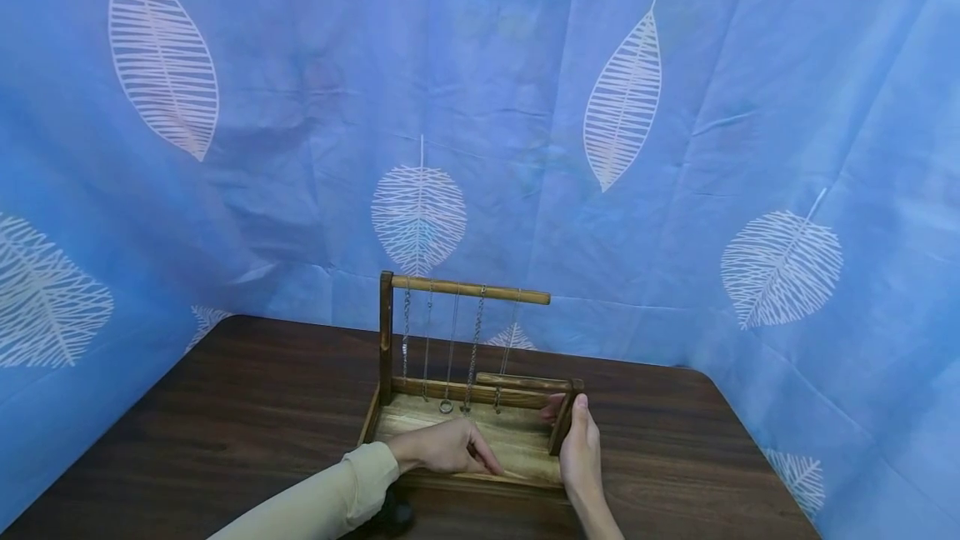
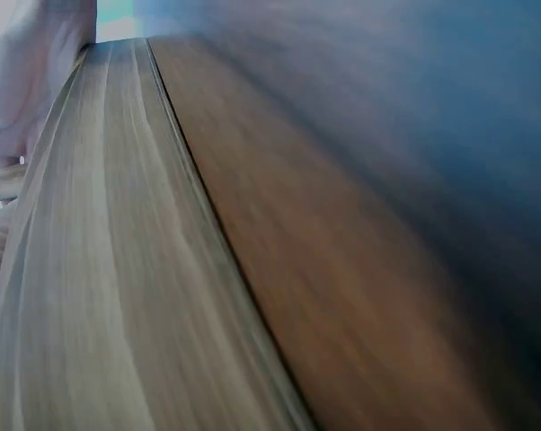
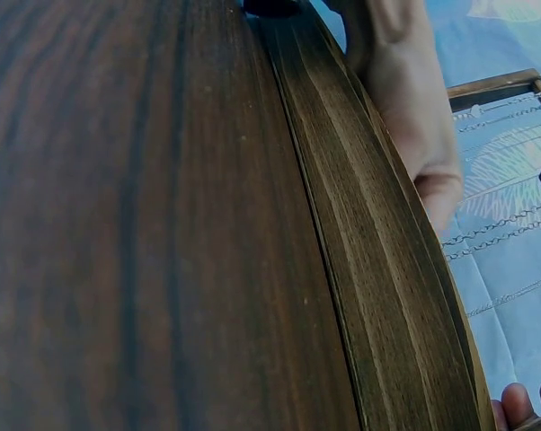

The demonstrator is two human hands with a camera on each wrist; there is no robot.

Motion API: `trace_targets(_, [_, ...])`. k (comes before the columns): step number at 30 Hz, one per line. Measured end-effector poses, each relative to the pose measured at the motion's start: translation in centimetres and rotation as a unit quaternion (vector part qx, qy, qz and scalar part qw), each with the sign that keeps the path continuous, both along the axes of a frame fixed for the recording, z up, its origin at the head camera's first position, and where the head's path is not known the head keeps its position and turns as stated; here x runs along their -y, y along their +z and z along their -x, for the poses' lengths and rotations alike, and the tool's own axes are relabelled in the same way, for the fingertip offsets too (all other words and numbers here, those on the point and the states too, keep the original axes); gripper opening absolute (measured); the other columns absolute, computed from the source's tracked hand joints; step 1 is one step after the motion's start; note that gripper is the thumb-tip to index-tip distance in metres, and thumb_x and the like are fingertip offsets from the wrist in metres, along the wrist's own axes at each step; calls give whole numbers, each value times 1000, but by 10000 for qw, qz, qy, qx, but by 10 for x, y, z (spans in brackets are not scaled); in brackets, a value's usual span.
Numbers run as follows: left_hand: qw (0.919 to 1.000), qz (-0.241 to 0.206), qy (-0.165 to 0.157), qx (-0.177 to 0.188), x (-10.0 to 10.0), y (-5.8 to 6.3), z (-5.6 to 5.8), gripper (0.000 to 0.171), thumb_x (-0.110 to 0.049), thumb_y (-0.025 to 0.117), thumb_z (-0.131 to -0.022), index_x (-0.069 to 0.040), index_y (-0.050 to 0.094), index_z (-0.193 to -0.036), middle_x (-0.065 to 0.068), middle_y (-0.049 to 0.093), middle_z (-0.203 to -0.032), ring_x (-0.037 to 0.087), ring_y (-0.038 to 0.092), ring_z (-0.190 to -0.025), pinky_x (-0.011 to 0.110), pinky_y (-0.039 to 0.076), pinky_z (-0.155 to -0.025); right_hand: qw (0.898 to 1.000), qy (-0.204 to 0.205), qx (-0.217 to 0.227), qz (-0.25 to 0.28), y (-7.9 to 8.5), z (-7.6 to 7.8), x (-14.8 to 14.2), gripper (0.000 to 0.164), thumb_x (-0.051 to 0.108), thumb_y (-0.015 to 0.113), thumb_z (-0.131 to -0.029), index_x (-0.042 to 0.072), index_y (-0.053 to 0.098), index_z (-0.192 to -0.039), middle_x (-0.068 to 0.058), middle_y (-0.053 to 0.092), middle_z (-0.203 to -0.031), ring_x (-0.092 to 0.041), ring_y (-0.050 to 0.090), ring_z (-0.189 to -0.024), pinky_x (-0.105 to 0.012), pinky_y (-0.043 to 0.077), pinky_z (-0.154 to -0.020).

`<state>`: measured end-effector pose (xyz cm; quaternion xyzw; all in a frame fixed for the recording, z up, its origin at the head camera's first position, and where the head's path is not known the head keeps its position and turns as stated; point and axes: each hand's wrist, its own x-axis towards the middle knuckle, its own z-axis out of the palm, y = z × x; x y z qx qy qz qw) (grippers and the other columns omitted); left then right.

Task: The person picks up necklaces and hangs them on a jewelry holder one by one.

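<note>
A wooden jewelry stand with a tray base stands on the table. Several silver-coloured necklaces hang from its tall crossbar; one carries a ring-shaped pendant. My left hand reaches into the tray, fingers pointing down beside the low front wall. Whether something lies between those fingertips is hidden. With my right hand I grip the stand's right end: the thumb is on the outer side of the short post, and fingertips show behind it.
Dark wood tabletop surrounds the stand. A blue curtain with white leaf prints hangs behind the table. A small black object lies below my left sleeve, partly covered. A shorter crossbar runs from the short post over the tray.
</note>
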<state>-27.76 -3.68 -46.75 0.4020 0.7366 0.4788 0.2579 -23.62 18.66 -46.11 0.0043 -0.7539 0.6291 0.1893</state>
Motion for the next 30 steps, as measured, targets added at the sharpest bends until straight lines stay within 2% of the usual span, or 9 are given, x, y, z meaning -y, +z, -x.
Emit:
trace_targets(2, [9999,19,-118,-70,-6,0,1,20,6,65,-94,0,78,-108,0,76,-105,3,68,-86,17,52,-75,10000,-12,-29,-19,0,0,1,65,40,14,-112,-8,57,-122,-20,63,-101,-39,61,-98,-43,50,-85])
trace_targets(5, [9998,111,-157,-107,-12,1,2,20,5,65,-94,-1,78,-108,2,75,-107,3,67,-97,20,53,-85,10000,-30,-64,-49,0,0,2,67,42,14,-112,-8,58,-122,-19,64,-101,-39,61,-98,-42,50,-84])
trace_targets(9, [9995,292,7,-149,-16,4,2,17,5,67,-93,-1,80,-103,4,76,-105,3,68,-92,20,55,-81,9999,-21,-99,-47,1,1,3,68,44,14,-111,-8,58,-121,-19,63,-100,-41,61,-99,-41,50,-84])
trace_targets(13, [9987,389,126,-297,-16,5,2,15,5,69,-91,-3,81,-98,-2,76,-98,3,68,-81,20,56,-73,10000,-2,-90,-14,1,1,3,68,44,15,-111,-7,58,-121,-19,63,-101,-40,61,-99,-40,50,-85])
trace_targets(18, [9973,474,122,-547,-17,5,2,12,4,71,-90,-4,80,-92,-8,74,-88,2,64,-69,19,54,-64,10000,30,-34,15,0,1,2,68,44,14,-111,-7,57,-122,-19,63,-102,-39,60,-99,-41,49,-85])
trace_targets(25, [9921,754,1,-1000,-18,5,3,12,0,70,-94,-9,77,-91,-14,68,-83,-1,62,-73,18,54,-71,10000,43,39,41,1,-1,1,68,44,15,-111,-7,57,-123,-20,63,-103,-35,61,-99,-41,49,-86])
trace_targets(30, [9920,772,-212,-978,-16,8,3,12,-4,66,-97,-9,76,-93,-14,68,-90,-1,63,-79,19,54,-76,10000,10,-18,79,0,0,0,68,44,15,-111,-8,57,-123,-20,63,-102,-34,62,-98,-41,50,-87])
